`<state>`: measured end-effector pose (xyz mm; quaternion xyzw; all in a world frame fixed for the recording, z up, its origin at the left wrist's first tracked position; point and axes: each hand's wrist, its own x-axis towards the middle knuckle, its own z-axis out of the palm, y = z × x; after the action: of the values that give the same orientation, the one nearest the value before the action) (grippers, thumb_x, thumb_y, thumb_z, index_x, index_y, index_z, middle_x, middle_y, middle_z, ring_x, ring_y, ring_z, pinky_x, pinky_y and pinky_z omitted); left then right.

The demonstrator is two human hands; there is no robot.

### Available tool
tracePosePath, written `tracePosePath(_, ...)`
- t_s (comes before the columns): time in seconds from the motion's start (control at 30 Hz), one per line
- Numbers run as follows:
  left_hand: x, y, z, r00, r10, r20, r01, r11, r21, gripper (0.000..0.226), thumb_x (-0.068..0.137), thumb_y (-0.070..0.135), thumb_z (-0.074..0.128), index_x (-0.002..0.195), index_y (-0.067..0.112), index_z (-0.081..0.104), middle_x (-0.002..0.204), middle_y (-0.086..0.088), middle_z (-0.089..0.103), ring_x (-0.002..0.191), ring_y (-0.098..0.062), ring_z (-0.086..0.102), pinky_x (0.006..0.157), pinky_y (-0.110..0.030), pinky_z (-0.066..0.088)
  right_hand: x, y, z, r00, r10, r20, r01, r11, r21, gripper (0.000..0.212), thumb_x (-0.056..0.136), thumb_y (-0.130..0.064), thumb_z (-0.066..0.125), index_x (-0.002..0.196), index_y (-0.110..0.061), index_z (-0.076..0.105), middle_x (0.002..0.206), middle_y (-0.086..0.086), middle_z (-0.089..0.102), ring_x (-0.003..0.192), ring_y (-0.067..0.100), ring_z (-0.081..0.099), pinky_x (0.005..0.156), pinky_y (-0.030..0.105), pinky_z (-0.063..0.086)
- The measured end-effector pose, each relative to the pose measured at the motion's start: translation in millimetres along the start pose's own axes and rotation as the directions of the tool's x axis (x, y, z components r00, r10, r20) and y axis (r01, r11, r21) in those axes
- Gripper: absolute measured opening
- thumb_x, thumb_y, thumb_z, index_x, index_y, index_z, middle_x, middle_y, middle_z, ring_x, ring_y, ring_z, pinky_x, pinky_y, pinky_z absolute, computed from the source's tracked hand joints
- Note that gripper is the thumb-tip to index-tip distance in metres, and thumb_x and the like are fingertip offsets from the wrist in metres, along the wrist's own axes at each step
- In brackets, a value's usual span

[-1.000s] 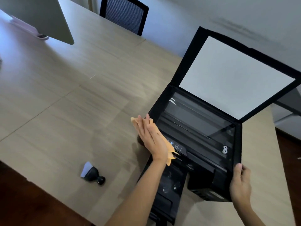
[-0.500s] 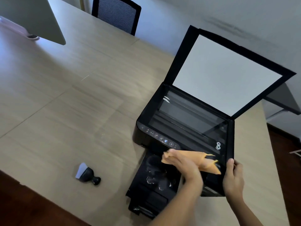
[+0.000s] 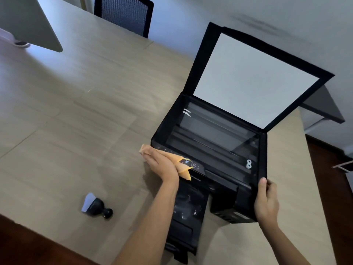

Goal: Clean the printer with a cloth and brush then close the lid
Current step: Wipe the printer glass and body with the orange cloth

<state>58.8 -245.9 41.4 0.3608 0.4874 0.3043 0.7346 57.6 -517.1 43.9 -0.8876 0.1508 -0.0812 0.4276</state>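
A black printer point(image 3: 215, 150) stands on the wooden table with its scanner lid point(image 3: 254, 77) raised, white underside facing me. My left hand point(image 3: 162, 165) lies flat on an orange cloth point(image 3: 181, 166), pressing it on the front-left control panel. My right hand point(image 3: 265, 203) grips the printer's front-right corner. A small black brush point(image 3: 95, 205) with pale bristles lies on the table to the left, apart from both hands. The output tray point(image 3: 187, 217) sticks out at the front.
The wooden table point(image 3: 76, 121) stretches left and back. A monitor point(image 3: 32, 22) stands at the far left, and a black mesh chair point(image 3: 124, 14) sits behind the table. The table's edge runs close to the printer's right side.
My left hand has swept the cloth from the left corner across to the front right and back to the left end of the control panel. The right hand kept its hold.
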Motion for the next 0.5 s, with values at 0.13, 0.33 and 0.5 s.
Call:
tracePosePath(0.13, -70.0, -34.5, 12.0, 0.994, -0.049, 0.094, 0.04, 0.995, 0.087, 0.09, 0.083, 0.073, 0.03, 0.152, 0.022, 0.004, 0.16, -0.01, 0.013, 0.145, -0.025, 0.023, 0.119, -0.039, 0.021, -0.5, -0.1, -0.6, 1.0, 0.002, 0.004, -0.002, 1.0, -0.003, 0.044, 0.099, -0.047, 0.035, 0.121, -0.011, 0.049, 0.124, 0.012, 0.058, 0.117, 0.031, 0.051, 0.094, 0.038, 0.036)
tracePosePath(0.33, -151.1, -62.2, 18.2, 0.938, -0.246, 0.242, 0.206, 0.962, 0.179, 0.11, 0.06, 0.094, 0.024, 0.148, 0.03, 0.007, 0.15, -0.012, 0.029, 0.132, -0.026, 0.041, 0.11, -0.04, 0.035, -2.5, -2.2, -0.8, 1.0, 0.012, 0.007, -0.012, 1.0, -0.008, 0.044, 0.099, -0.047, 0.035, 0.121, -0.011, 0.048, 0.124, 0.013, 0.059, 0.117, 0.032, 0.052, 0.091, 0.035, 0.036)
tracePosePath(0.5, -157.6, -74.1, 8.9, 0.788, -0.512, 0.341, 0.297, 0.803, 0.517, 0.134, 0.044, 0.099, 0.004, 0.146, 0.013, 0.02, 0.139, -0.01, 0.048, 0.123, -0.028, 0.05, 0.113, -0.048, 0.029, -0.6, 1.8, -0.9, 1.0, 0.013, 0.004, -0.013, 1.0, -0.019, 0.05, 0.095, -0.055, 0.032, 0.12, -0.015, 0.048, 0.123, 0.012, 0.06, 0.116, 0.031, 0.052, 0.094, 0.039, 0.038)
